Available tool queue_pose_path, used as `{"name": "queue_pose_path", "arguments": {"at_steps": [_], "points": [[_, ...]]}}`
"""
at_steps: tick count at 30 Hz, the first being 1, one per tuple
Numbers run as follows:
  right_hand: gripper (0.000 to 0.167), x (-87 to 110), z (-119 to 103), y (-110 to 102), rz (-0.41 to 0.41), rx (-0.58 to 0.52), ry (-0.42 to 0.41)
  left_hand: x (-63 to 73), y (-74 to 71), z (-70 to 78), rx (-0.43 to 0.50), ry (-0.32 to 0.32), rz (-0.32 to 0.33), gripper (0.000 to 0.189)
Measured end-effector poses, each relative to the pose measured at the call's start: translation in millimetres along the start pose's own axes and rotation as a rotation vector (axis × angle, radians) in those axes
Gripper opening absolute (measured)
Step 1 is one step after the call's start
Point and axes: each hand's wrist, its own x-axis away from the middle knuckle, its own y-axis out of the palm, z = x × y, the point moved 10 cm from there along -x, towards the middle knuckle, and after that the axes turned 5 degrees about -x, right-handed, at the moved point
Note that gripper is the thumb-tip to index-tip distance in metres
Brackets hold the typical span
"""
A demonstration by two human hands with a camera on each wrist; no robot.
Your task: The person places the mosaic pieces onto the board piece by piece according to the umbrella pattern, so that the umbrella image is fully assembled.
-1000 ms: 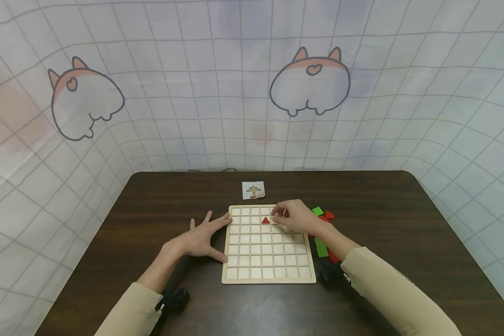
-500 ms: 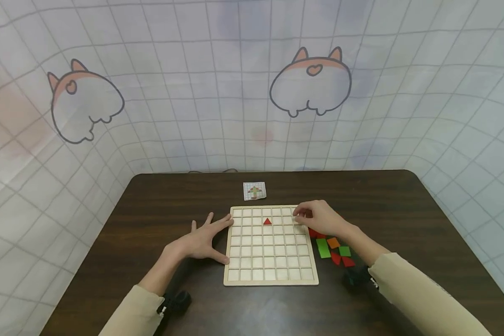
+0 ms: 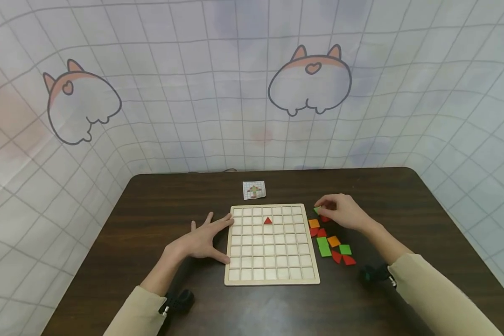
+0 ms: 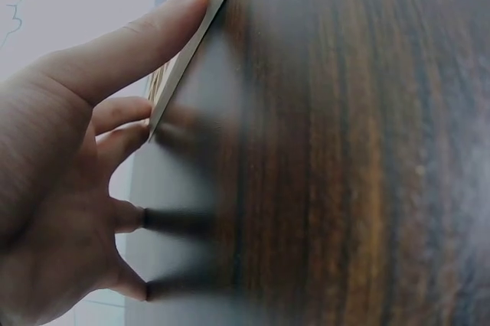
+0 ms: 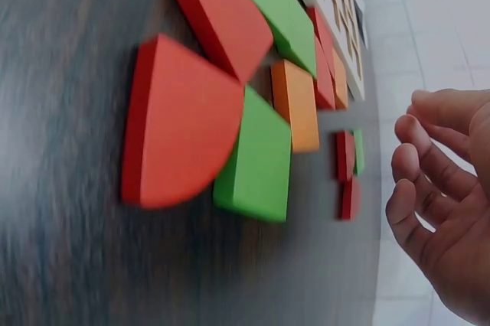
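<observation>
A pale wooden grid board [image 3: 275,284] lies on the table, with one red triangle [image 3: 268,220] in a cell near its top. My left hand [image 3: 198,241] rests at the board's left side, fingers spread, thumb and fingertips on its edge. In the left wrist view the thumb [image 4: 145,43] lies on the board's rim. Beyond the upper right corner my right hand [image 3: 340,211] hovers over a green piece [image 3: 317,210] and a red piece [image 3: 325,219]. In the right wrist view its fingers [image 5: 413,161] are loosely bent, with nothing visible between thumb and fingertips.
Right of the board lie a green block [image 3: 324,247], orange squares [image 3: 333,241], a green square [image 3: 345,249] and several red quarter-rounds [image 3: 348,260]. A small printed card [image 3: 254,190] lies behind the board. The dark table [image 3: 185,191] meets a patterned cloth [image 3: 201,116] at the back.
My right hand has moved right, from beside the red triangle, across the board to the pieces past its upper right corner. The left hand stays at the board's edge.
</observation>
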Motion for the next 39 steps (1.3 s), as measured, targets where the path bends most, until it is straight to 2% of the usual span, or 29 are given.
{"name": "queue_pose_path", "arguments": {"at_steps": [7, 15, 28, 39], "points": [[0.017, 7.0, 14.7, -17.0, 0.042, 0.029, 0.044, -0.8, -1.6, 2.1, 0.006, -0.011, -0.005, 0.11], [0.017, 11.4, 26.4, -21.8, 0.035, 0.031, 0.07, -2.2, -0.3, -0.2, -0.022, -0.03, -0.009, 0.111], [0.019, 13.4, 39.4, -20.2, 0.046, 0.075, 0.093, -5.0, -1.0, 0.9, -0.051, -0.039, -0.017, 0.112], [0.024, 7.3, 33.2, -11.7, 0.001, 0.066, 0.072, -5.6, -0.4, 0.2, -0.069, -0.042, -0.015, 0.112]]}}
